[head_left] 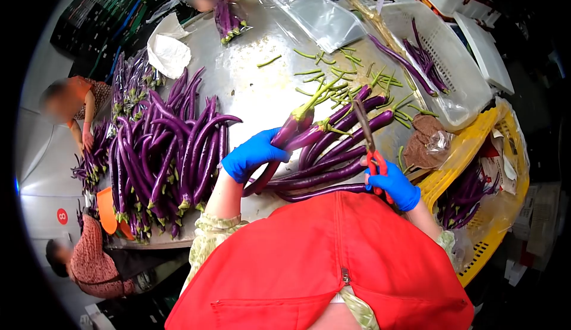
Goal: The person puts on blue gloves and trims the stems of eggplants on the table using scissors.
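Long purple eggplants (pixel 285 129) with green stems are held in my left hand (pixel 253 151), which wears a blue glove and is closed around them. My right hand (pixel 392 186), also in a blue glove, grips the red handles of a pair of scissors (pixel 364 122). The blades point up and away, to the right of the held stems. Several more eggplants (pixel 339 145) lie on the metal table (pixel 250 92) between and beyond my hands. Cut green stem pieces (pixel 342 77) are scattered past them.
A large eggplant pile (pixel 172 140) is at left. At right are a white basket (pixel 452 56), a yellow crate (pixel 470 145) and a brown cloth (pixel 425 143). Plastic bags (pixel 315 15) lie at the far side. Co-workers (pixel 98 258) stand at the left and far edges.
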Available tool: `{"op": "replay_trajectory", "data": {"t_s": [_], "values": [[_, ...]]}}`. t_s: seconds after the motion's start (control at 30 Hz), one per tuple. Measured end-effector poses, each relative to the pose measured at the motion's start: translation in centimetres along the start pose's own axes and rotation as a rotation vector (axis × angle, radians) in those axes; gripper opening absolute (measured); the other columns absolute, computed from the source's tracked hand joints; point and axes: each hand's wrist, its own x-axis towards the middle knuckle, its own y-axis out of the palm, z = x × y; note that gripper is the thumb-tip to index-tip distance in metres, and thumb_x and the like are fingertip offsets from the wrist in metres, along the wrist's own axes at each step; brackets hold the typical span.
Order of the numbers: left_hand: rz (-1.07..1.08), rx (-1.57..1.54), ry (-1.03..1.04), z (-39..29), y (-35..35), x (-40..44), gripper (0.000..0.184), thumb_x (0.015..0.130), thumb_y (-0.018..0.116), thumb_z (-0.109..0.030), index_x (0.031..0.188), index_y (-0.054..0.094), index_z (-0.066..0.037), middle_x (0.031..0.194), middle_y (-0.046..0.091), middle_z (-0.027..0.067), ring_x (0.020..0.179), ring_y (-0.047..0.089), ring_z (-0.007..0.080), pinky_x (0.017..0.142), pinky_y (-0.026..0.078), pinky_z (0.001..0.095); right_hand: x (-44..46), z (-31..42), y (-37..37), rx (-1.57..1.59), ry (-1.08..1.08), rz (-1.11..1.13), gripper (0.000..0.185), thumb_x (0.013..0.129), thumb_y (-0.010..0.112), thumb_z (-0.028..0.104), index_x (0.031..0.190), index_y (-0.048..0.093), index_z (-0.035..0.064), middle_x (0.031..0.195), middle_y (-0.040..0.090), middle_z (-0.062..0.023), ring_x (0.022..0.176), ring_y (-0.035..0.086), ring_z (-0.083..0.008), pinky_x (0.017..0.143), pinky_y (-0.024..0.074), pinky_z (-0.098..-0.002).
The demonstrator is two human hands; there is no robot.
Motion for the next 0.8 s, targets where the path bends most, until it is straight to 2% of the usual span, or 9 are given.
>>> {"op": "replay_trajectory", "data": {"t_s": [0.1, 0.2, 0.23, 0.33, 0.53, 0.6, 0.67, 0.73, 0.8], "values": [[0.028, -0.012, 0.022, 0.3, 0.4, 0.5, 0.051, 0.068, 0.067, -0.001, 0.118, 0.054, 0.000, 0.099, 0.060, 0.0056, 0.091, 0.055, 0.0141, 0.085, 0.044, 0.0277, 1.1, -2.1, -0.5, -0.326, -0.275, 0.024, 0.036, 0.080, 0.056, 0.015, 0.113, 0.053, 0.0011, 0.084, 0.058, -0.0046, 0.072, 0.056, -0.0172, 0.067, 0.0456, -0.0311], [0.055, 0.033, 0.036, -0.1, 1.3, 0.8, 0.051, 0.068, 0.066, 0.000, 0.118, 0.055, 0.000, 0.100, 0.060, 0.0043, 0.093, 0.053, 0.0130, 0.086, 0.043, 0.0269, 1.5, -1.1, -0.6, -0.574, -0.199, -0.002, 0.038, 0.078, 0.057, 0.021, 0.109, 0.053, 0.0000, 0.080, 0.057, -0.0083, 0.073, 0.056, -0.0204, 0.070, 0.0455, -0.0340], [0.062, 0.057, 0.038, 0.0, 1.4, 0.9, 0.052, 0.068, 0.066, 0.000, 0.119, 0.054, 0.000, 0.101, 0.059, 0.0040, 0.094, 0.053, 0.0129, 0.087, 0.042, 0.0269, 1.4, -0.3, 0.0, -0.549, -0.194, -0.014, 0.038, 0.076, 0.059, 0.023, 0.106, 0.054, 0.0005, 0.078, 0.057, -0.0126, 0.072, 0.055, -0.0221, 0.069, 0.0450, -0.0341], [0.083, 0.087, 0.017, 0.1, 1.5, 0.9, 0.055, 0.068, 0.065, 0.000, 0.121, 0.053, -0.001, 0.104, 0.059, 0.0037, 0.096, 0.052, 0.0128, 0.088, 0.041, 0.0268, 1.9, -0.2, 0.2, -0.538, -0.195, 0.004, 0.036, 0.076, 0.058, 0.022, 0.104, 0.054, 0.0002, 0.079, 0.058, -0.0129, 0.071, 0.055, -0.0230, 0.069, 0.0449, -0.0344], [0.119, 0.120, 0.070, -0.2, 1.5, 0.9, 0.052, 0.071, 0.064, -0.003, 0.121, 0.054, -0.002, 0.099, 0.060, 0.0036, 0.093, 0.052, 0.0119, 0.086, 0.042, 0.0267, 2.0, 0.6, 0.4, -0.606, -0.176, -0.001, 0.033, 0.078, 0.057, 0.021, 0.102, 0.054, -0.0014, 0.076, 0.054, -0.0092, 0.070, 0.051, -0.0174, 0.067, 0.0445, -0.0327], [0.156, 0.113, 0.108, 0.8, 1.2, 1.4, 0.053, 0.072, 0.063, -0.006, 0.124, 0.052, -0.002, 0.102, 0.061, 0.0048, 0.094, 0.054, 0.0135, 0.087, 0.043, 0.0269, 1.4, 1.7, 0.9, -0.521, -0.198, 0.050, 0.030, 0.079, 0.055, 0.018, 0.102, 0.054, -0.0017, 0.079, 0.055, -0.0092, 0.072, 0.052, -0.0168, 0.066, 0.0444, -0.0326], [0.151, 0.274, 0.120, 1.7, 1.0, 1.9, 0.057, 0.071, 0.064, -0.010, 0.126, 0.051, -0.003, 0.107, 0.062, 0.0068, 0.096, 0.055, 0.0158, 0.088, 0.042, 0.0280, 2.6, -0.3, 0.2, -0.529, -0.218, 0.019, 0.026, 0.080, 0.054, 0.015, 0.100, 0.055, -0.0009, 0.083, 0.057, -0.0090, 0.074, 0.054, -0.0170, 0.067, 0.0451, -0.0326], [0.172, 0.369, 0.092, 0.4, 0.9, 1.4, 0.062, 0.070, 0.065, -0.014, 0.129, 0.049, -0.005, 0.112, 0.062, 0.0084, 0.099, 0.055, 0.0171, 0.089, 0.042, 0.0293, 3.0, -1.3, 0.1, -0.382, -0.095, -0.008, 0.022, 0.080, 0.055, 0.013, 0.097, 0.057, 0.0001, 0.079, 0.057, -0.0066, 0.073, 0.055, -0.0182, 0.068, 0.0460, -0.0332], [0.170, 0.367, 0.065, 0.5, 1.0, 1.3, 0.066, 0.069, 0.066, -0.016, 0.131, 0.047, -0.006, 0.112, 0.062, 0.0099, 0.100, 0.055, 0.0170, 0.090, 0.042, 0.0297, 3.2, -2.4, 0.3, -0.454, -0.110, -0.004, 0.018, 0.079, 0.056, 0.010, 0.095, 0.058, 0.0013, 0.073, 0.056, -0.0040, 0.065, 0.054, -0.0153, 0.061, 0.0462, -0.0303]]}}
